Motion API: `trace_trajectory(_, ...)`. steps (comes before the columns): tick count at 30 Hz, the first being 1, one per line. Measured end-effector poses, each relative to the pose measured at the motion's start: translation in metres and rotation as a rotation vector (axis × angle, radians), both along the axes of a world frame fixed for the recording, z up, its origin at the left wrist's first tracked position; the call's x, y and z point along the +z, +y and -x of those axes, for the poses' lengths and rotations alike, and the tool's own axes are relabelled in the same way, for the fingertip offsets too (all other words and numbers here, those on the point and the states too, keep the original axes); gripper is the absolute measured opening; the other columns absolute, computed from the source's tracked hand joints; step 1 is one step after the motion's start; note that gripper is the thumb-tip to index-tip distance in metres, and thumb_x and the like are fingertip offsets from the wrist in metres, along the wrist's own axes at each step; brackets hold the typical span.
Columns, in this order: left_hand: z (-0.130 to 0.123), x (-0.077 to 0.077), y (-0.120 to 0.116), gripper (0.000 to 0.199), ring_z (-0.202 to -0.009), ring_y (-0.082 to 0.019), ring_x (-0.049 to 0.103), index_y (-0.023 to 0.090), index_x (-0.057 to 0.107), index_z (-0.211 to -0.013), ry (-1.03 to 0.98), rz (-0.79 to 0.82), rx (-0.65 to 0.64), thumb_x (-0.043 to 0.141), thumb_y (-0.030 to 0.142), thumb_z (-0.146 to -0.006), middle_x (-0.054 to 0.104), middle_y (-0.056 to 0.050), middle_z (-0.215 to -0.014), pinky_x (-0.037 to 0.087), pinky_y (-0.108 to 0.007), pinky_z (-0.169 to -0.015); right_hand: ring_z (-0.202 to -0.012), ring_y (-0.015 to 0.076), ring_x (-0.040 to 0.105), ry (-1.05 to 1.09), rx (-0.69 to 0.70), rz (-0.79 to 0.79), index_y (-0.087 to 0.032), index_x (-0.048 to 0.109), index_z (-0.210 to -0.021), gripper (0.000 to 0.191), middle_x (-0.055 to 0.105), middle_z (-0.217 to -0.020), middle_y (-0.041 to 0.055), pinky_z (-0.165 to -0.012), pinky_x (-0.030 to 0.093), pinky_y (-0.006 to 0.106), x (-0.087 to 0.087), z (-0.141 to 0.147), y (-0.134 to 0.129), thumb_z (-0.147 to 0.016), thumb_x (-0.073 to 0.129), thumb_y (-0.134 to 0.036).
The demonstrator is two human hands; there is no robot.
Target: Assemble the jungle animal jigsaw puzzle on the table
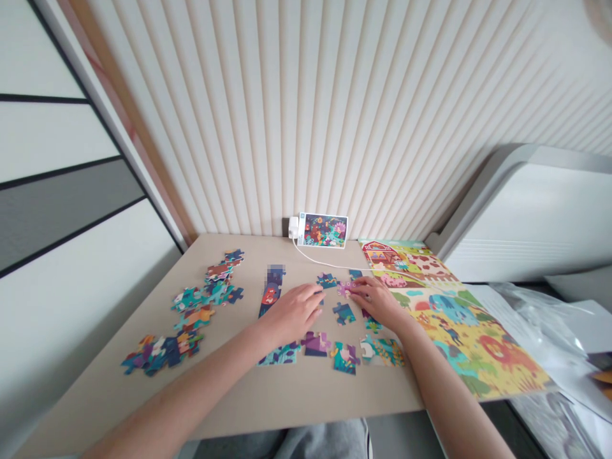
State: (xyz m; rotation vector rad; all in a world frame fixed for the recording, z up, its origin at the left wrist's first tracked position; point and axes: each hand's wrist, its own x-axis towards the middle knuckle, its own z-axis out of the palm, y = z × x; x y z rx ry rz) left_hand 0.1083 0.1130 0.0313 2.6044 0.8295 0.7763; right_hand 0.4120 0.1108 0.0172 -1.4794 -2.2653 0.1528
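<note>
My left hand (pixel 297 311) is over the middle of the table, fingers bent and closed at a dark blue puzzle piece that they mostly cover. At the edge of a pink-purple puzzle piece (pixel 345 289) are the closed fingertips of my right hand (pixel 375 299). A dark blue piece (pixel 327 280) lies just above, and a teal-blue piece (pixel 343 313) sits below, between the hands. Nearer to me are a purple piece (pixel 316 343), a multicoloured piece (pixel 345 357) and a joined strip (pixel 382 350). My left wrist partly hides a dark strip with a red figure (pixel 270 294).
Loose puzzle pieces form piles (pixel 165 350) on the table's left. A picture card (pixel 322 231) leans at the back beside a white plug (pixel 293 227), whose cable (pixel 329 266) crosses rightward. Two picture boards, a farm (pixel 406 261) and an animal scene (pixel 478 344), lie right.
</note>
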Motion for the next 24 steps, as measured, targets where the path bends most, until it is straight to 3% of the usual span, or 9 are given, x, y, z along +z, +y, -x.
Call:
trace_trajectory(6, -0.022, -0.017, 0.032, 0.044, -0.141, -0.029, 0.05, 0.019, 0.061, -0.141, 0.176, -0.058, 0.047, 0.043, 0.038, -0.106, 0.057, -0.013, -0.15, 0.037, -0.047, -0.12, -0.124, 0.0306, 0.063, 0.077, -0.029, 0.04, -0.028, 0.076, -0.125, 0.036, 0.065, -0.136, 0.0115, -0.111, 0.048, 0.049, -0.011, -0.026, 0.011, -0.102, 0.054, -0.044)
trace_trajectory(14, -0.013, -0.031, 0.038, 0.047, -0.144, -0.029, 0.047, 0.017, 0.061, -0.141, 0.258, -0.096, 0.21, 0.04, 0.043, -0.107, 0.054, -0.014, -0.153, 0.032, -0.047, -0.121, -0.131, 0.033, 0.059, 0.044, -0.029, 0.04, -0.031, 0.074, -0.129, 0.036, 0.063, -0.142, 0.0101, -0.114, 0.045, 0.054, -0.02, -0.031, 0.015, -0.101, 0.053, -0.041)
trace_trajectory(19, -0.015, -0.024, 0.033, 0.045, -0.145, -0.03, 0.046, 0.015, 0.06, -0.139, 0.238, -0.148, 0.207, 0.042, 0.04, -0.107, 0.055, -0.016, -0.151, 0.032, -0.049, -0.121, -0.124, 0.0315, 0.063, 0.112, -0.076, 0.035, -0.029, 0.077, -0.12, 0.031, 0.066, -0.135, 0.0105, -0.111, 0.048, 0.05, -0.01, -0.035, 0.012, -0.098, 0.059, -0.04)
trace_trajectory(24, -0.019, -0.006, 0.007, 0.036, -0.139, -0.027, 0.051, 0.018, 0.062, -0.134, 0.207, -0.226, 0.014, 0.051, 0.035, -0.104, 0.06, -0.013, -0.144, 0.034, -0.046, -0.121, -0.097, 0.0248, 0.072, 0.245, -0.167, 0.086, -0.024, 0.078, -0.102, 0.023, 0.074, -0.109, 0.009, -0.09, 0.057, 0.04, -0.001, -0.052, 0.012, -0.095, 0.059, -0.034)
